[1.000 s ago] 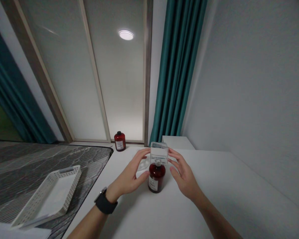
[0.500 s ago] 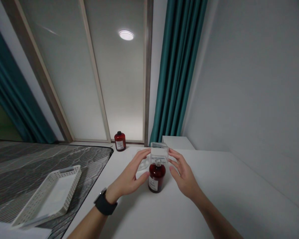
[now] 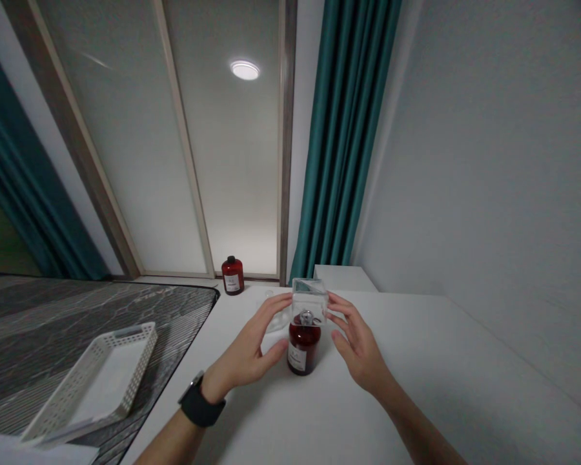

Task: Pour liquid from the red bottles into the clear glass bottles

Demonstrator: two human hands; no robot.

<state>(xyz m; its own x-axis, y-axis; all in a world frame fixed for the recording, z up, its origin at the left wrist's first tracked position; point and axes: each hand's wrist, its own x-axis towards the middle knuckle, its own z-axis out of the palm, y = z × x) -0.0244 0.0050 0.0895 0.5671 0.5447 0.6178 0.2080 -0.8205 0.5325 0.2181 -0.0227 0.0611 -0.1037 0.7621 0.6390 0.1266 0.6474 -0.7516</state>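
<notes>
A clear square box [image 3: 310,296] is held between the fingertips of my left hand [image 3: 254,339] and my right hand [image 3: 356,336], one on each side. Both thumbs stand away from it. Just below and in front is a dark red bottle [image 3: 304,345] with a white label, upright on the white table. The bottle's neck shows through the lower part of the box; whether the two touch I cannot tell. Behind my left hand lies a clear object [image 3: 278,319], partly hidden by my fingers.
Another red bottle [image 3: 232,276] with a black cap stands at the table's far left corner. A white perforated basket [image 3: 148,342] rests on the grey patterned surface at left. At the far edge is a white block [image 3: 346,278], near the teal curtain [image 3: 346,142].
The clear box has tilted a little and its lower edge has come slightly down over the bottle's neck. Both hands keep nearly the same place beside it.
</notes>
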